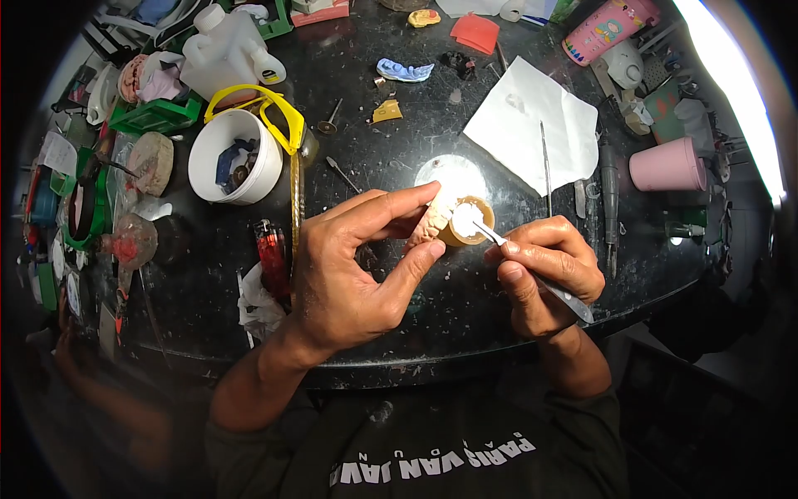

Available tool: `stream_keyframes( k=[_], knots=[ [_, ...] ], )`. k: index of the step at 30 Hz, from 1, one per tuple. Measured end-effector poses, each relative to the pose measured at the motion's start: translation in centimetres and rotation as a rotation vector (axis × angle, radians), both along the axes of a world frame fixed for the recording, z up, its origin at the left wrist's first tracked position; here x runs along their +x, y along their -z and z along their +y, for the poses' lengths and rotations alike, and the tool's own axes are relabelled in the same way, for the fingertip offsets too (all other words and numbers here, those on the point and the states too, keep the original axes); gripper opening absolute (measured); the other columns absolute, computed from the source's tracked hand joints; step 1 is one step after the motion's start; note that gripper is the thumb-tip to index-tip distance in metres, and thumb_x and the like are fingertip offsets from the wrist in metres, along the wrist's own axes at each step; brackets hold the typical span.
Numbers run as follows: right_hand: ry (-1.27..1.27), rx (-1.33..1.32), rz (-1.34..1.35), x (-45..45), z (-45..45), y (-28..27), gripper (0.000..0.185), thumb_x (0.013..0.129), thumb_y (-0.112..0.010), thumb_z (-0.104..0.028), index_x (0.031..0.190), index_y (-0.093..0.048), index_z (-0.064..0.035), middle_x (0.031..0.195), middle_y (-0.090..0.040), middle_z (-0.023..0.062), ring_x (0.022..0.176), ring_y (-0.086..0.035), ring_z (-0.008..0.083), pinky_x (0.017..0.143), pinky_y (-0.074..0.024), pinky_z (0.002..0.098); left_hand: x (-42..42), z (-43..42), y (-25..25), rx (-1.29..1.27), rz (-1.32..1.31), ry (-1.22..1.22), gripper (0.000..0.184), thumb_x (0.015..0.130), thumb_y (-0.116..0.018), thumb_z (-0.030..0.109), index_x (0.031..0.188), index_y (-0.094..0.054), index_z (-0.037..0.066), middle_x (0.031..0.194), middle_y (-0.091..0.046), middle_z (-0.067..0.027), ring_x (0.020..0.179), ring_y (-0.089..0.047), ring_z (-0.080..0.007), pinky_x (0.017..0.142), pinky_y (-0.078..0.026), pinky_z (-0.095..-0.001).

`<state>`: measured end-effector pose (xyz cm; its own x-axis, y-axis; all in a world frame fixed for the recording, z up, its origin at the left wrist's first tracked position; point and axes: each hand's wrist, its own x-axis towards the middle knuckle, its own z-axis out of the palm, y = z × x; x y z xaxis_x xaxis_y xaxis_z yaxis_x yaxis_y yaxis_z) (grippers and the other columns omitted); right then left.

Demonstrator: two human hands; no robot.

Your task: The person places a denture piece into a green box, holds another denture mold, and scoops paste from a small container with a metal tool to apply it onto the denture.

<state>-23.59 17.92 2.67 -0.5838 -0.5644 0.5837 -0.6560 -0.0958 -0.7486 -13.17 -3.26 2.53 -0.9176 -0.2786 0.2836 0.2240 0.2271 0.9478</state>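
My left hand (pixel 353 266) pinches a pale pinkish dental cast (pixel 430 220) between thumb and fingers, with its tooth shapes turned toward the right. Just beside the cast sits a small tan jar (pixel 485 218) filled with white material. My right hand (pixel 553 274) grips a metal spatula (pixel 569 301) like a pen, and its thin end reaches into the white stuff. What exactly is on that tip is too small to tell. Behind the jar a round whitish disc (pixel 453 169) shines brightly under the lamp.
White paper (pixel 536 125) lies behind on the right, crossed by a thin metal tool (pixel 545 162). Farther right are a handpiece (pixel 610 200) and a pink cup (pixel 667 165). On the left stand a white tub (pixel 237 179), yellow goggles (pixel 287 116) and a red lighter (pixel 272 259).
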Motion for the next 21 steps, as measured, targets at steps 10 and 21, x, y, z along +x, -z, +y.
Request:
stream_keyframes(
  k=[10, 21],
  knots=[
    [-0.012, 0.015, 0.012, 0.0, -0.22, -0.33, 0.025, 0.081, -0.088, 0.004, 0.104, -0.081, 0.0002, 0.091, -0.073, 0.0117, 0.078, -0.072, 0.0184, 0.066, -0.057, 0.0288, -0.02, 0.06, 0.12, 0.005, 0.003, -0.004, 0.045, 0.087, -0.081, -0.004, 0.131, -0.072, -0.001, 0.102, -0.076, -0.0147, 0.094, -0.079, -0.0202, 0.084, -0.063, -0.0304],
    [-0.03, 0.034, 0.036, -0.01, -0.24, -0.56, 0.025, 0.08, -0.089, 0.003, 0.104, -0.082, -0.001, 0.09, -0.073, 0.0096, 0.078, -0.071, 0.0173, 0.065, -0.0562, 0.0282, -0.01, 0.04, -0.06, 0.002, -0.006, 0.002, 0.046, 0.086, -0.082, -0.003, 0.131, -0.072, -0.001, 0.102, -0.077, -0.0143, 0.093, -0.079, -0.0201, 0.084, -0.062, -0.0304]
  ],
)
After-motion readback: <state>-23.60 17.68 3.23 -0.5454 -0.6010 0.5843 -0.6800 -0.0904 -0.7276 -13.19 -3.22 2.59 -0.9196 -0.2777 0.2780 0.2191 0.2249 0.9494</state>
